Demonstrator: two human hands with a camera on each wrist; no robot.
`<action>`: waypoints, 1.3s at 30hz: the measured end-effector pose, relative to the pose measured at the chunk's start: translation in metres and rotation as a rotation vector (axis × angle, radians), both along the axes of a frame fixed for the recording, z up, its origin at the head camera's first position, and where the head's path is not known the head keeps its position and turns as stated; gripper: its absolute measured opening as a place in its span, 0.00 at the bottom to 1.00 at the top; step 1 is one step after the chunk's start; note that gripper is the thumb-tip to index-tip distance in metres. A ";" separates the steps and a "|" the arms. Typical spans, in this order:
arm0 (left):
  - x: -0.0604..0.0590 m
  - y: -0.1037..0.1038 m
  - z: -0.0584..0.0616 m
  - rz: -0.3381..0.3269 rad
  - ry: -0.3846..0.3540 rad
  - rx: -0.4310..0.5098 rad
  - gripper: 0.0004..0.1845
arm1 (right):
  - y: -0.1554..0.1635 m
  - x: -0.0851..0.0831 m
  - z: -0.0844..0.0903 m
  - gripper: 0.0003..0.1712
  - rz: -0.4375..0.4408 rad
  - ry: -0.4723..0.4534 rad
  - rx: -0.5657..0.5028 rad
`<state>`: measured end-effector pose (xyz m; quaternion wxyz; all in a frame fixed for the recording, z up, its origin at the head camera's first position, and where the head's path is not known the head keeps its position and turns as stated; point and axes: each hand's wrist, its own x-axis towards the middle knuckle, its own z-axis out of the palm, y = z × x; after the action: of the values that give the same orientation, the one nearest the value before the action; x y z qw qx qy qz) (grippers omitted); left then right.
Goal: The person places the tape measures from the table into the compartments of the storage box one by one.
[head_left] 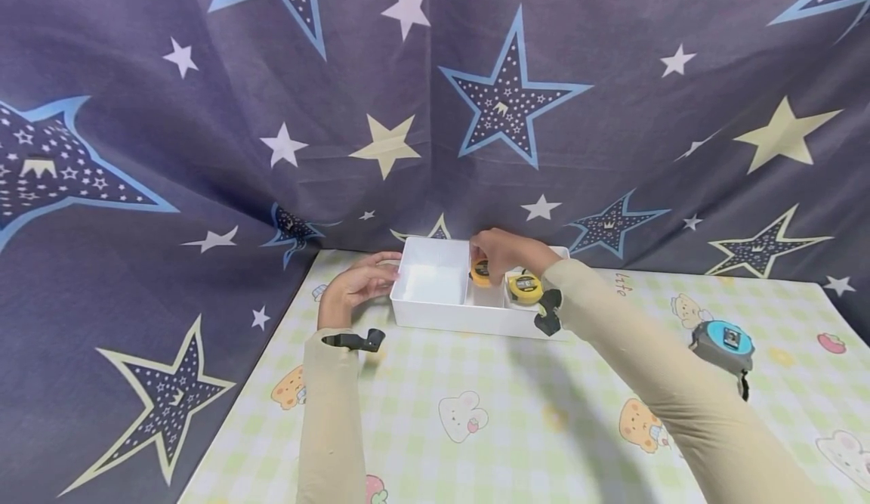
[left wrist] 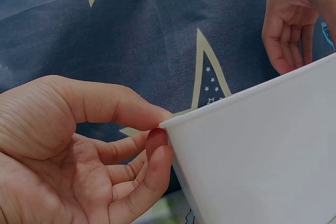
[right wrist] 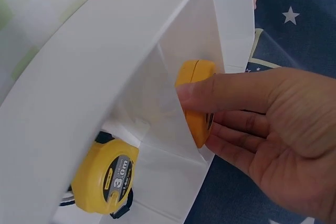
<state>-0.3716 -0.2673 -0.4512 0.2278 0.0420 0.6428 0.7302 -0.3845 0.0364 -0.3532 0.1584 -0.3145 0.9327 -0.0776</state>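
Observation:
A white divided box stands at the back of the table. My left hand is at its left end; in the left wrist view, bent fingertips touch the outside of the box's corner, just at and below the rim. My right hand pinches an orange tape measure between thumb and fingers, above the middle compartment. The right wrist view shows it tilted on edge beside a divider. A yellow tape measure, marked 3.0m, lies in the right compartment. The left compartment has a bare floor.
A larger grey and turquoise tape measure with a black strap lies on the table to the right, beyond my right forearm. A checked cloth covers the table. Behind the box hangs a dark star-patterned curtain.

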 end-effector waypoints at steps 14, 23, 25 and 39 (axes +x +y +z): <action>0.000 0.001 0.000 -0.003 -0.001 0.015 0.36 | 0.000 -0.004 -0.002 0.33 -0.031 0.001 0.002; 0.001 0.001 0.002 0.002 -0.007 0.029 0.36 | -0.002 -0.004 -0.005 0.32 -0.045 -0.004 0.010; 0.001 0.001 0.002 0.006 -0.010 0.032 0.36 | -0.002 -0.004 -0.006 0.32 -0.045 -0.004 0.010; 0.000 0.000 0.000 0.003 0.001 0.003 0.35 | -0.001 -0.003 -0.009 0.33 -0.054 -0.013 -0.007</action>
<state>-0.3713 -0.2668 -0.4516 0.2263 0.0419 0.6418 0.7315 -0.3875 0.0355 -0.3625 0.1610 -0.2893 0.9396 -0.0872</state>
